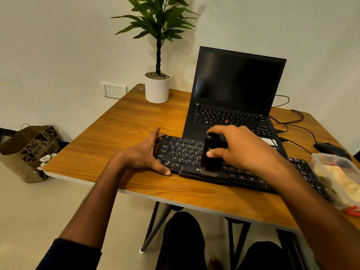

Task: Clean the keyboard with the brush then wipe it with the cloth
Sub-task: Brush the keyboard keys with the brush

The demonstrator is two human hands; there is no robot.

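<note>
So the black keyboard sits on the wooden tabletop, right in front of an open laptop with a dark screen; its back edge is right up against the laptop's front edge, maybe slightly over it, hard to say. The right hand has a black brush held upright, thumb on the near side and fingers wrapped over the top, so that grip is pinched tight around the brush body. The bristles point down and touch the keyboard around the space bar, near the front edge. The left hand is at the keyboard's left end, fingers spread and fairly straight, thumb lying along the front left corner and the fingertips up near the back corner, bracing it rather than curling round anything.

Other stuff around: a potted plant in a white pot at the far left corner of the tabletop, a black mouse off to the right with cables running behind the laptop, and a clear plastic container at the right edge with something pale inside, too blurry to tell what. A brown paper bag stands on the floor to the left. I can't pick out the cloth for sure.
</note>
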